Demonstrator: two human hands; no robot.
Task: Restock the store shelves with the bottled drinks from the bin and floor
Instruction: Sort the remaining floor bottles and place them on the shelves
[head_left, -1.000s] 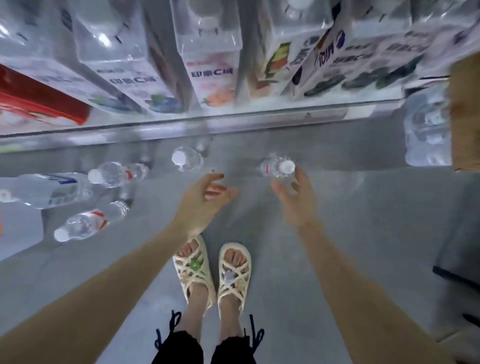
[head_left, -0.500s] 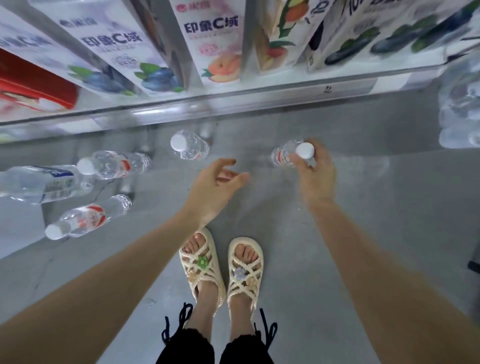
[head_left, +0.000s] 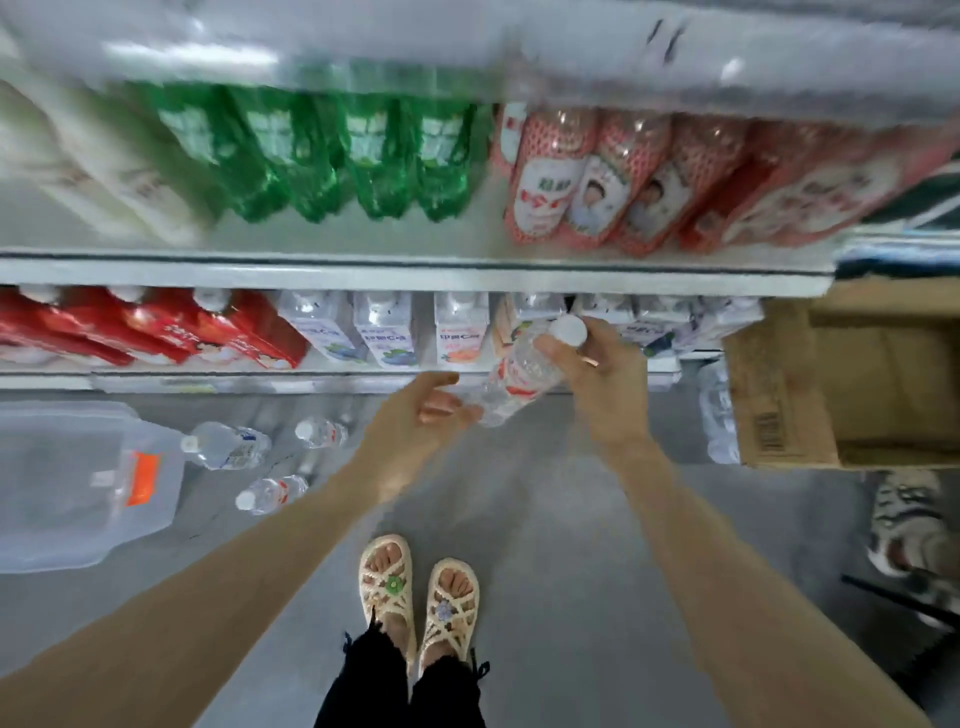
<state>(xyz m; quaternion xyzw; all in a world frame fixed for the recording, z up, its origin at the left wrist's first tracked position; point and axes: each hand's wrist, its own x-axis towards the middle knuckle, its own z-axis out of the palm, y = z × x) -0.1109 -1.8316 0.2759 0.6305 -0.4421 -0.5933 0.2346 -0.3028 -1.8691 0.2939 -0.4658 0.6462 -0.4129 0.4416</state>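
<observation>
My right hand (head_left: 602, 374) grips a small clear water bottle (head_left: 514, 374) with a white cap and red label, held tilted in front of the lowest shelf (head_left: 260, 382). Just left of the bottle's base, my left hand (head_left: 415, 415) hovers with relaxed fingers, its fingertips at the bottle's bottom end; whether they touch is unclear. Three more small bottles stand on the grey floor at the left: one with a blue label (head_left: 228, 446), one behind it (head_left: 321, 432), one with a red label (head_left: 270, 493).
A large clear water jug (head_left: 78, 483) with an orange tag stands at far left. The shelves hold red and white cartons, green bottles (head_left: 332, 156) and pink-wrapped bottles (head_left: 597, 176). An open cardboard box (head_left: 779, 395) and wrapped bottles (head_left: 719, 410) are on the right. Another person's shoe (head_left: 904, 519) is lower right.
My right hand has lifted the bottle off the floor up to lower-shelf height. The view has risen, showing higher shelves. My left hand followed up toward the bottle's base.
</observation>
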